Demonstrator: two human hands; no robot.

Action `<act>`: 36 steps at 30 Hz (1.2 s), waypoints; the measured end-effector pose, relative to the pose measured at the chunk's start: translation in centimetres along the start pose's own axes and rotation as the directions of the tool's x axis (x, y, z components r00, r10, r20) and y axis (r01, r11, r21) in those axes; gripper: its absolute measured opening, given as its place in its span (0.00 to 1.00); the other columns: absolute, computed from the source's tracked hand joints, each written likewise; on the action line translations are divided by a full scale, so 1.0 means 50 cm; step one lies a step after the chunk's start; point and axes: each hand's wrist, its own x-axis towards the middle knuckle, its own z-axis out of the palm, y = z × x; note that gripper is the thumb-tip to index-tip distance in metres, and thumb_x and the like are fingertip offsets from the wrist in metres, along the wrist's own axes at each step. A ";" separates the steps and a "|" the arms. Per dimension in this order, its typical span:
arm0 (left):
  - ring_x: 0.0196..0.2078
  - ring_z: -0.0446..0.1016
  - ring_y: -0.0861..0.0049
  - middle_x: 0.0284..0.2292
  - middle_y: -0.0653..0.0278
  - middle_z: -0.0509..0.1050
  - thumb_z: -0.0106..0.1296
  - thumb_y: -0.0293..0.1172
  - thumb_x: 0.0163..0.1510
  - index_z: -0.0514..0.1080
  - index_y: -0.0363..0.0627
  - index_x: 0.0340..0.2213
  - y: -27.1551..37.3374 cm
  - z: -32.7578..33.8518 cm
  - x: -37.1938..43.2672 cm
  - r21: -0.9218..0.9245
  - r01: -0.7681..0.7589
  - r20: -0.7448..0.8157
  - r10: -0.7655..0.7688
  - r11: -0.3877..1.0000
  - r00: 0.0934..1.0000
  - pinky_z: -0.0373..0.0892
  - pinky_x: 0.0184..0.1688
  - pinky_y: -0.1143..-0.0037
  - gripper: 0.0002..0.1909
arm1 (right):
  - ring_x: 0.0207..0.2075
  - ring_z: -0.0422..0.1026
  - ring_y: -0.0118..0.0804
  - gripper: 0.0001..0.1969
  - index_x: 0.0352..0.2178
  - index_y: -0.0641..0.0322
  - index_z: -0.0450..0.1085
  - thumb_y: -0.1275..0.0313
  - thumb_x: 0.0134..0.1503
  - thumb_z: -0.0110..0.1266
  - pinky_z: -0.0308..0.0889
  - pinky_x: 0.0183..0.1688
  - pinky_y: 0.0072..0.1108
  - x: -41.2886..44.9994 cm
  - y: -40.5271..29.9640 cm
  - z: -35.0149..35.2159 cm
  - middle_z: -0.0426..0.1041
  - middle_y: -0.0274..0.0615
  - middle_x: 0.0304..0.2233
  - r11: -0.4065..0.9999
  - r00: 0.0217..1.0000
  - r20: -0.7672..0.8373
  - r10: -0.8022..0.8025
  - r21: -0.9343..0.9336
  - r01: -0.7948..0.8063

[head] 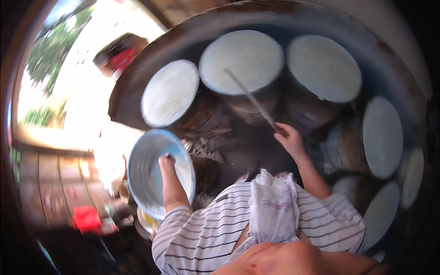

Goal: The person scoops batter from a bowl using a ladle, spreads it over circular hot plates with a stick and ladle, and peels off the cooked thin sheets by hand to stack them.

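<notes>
My right hand (291,136) grips one end of a long thin stick (252,98). The stick's far tip shows over the middle back round pan (242,56), which holds a pale, flat layer; whether it touches that layer is unclear. My left hand (167,161) reaches into a large blue basin (132,172) with pale contents at its lower right. A small dark thing shows at that hand's fingers, too blurred to name. Similar pale rounds stand left (171,92) and right (323,68) of the middle one.
A dark curved clay-like wall (385,56) rings the rounds, and more pale rounds (382,137) follow it on the right. Ash and charred pieces (208,148) lie beside the basin. Another person (122,56) is at the upper left. A red object (86,220) sits lower left.
</notes>
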 end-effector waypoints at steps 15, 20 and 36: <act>0.32 0.75 0.60 0.37 0.46 0.72 0.32 0.40 0.54 0.70 0.32 0.39 -0.259 0.202 -0.021 0.748 -0.361 -0.245 0.737 0.557 0.630 0.75 0.24 0.69 0.24 | 0.27 0.70 0.47 0.13 0.21 0.63 0.63 0.70 0.40 0.61 0.63 0.30 0.32 0.509 0.026 -0.786 0.67 0.45 0.21 0.481 0.819 -0.528 -0.222 -0.791 -0.379; 0.28 0.67 0.75 0.34 0.62 0.68 0.37 0.35 0.58 0.64 0.51 0.48 -0.514 0.474 -0.112 0.584 -0.781 0.451 0.711 0.222 0.539 0.68 0.25 0.77 0.16 | 0.29 0.70 0.47 0.11 0.23 0.65 0.63 0.71 0.43 0.58 0.64 0.32 0.31 0.635 0.043 -0.823 0.68 0.48 0.23 0.717 0.936 -0.353 0.010 -0.649 -0.253; 0.51 0.67 0.68 0.47 0.57 0.69 0.52 0.39 0.50 0.61 0.46 0.53 -1.233 0.878 -0.084 0.266 -0.961 0.713 -0.656 -0.076 0.249 0.63 0.50 0.74 0.29 | 0.31 0.69 0.45 0.11 0.31 0.61 0.69 0.79 0.43 0.55 0.65 0.33 0.30 0.501 -0.158 -0.663 0.65 0.45 0.26 0.636 0.874 -0.332 -0.354 -0.771 -0.034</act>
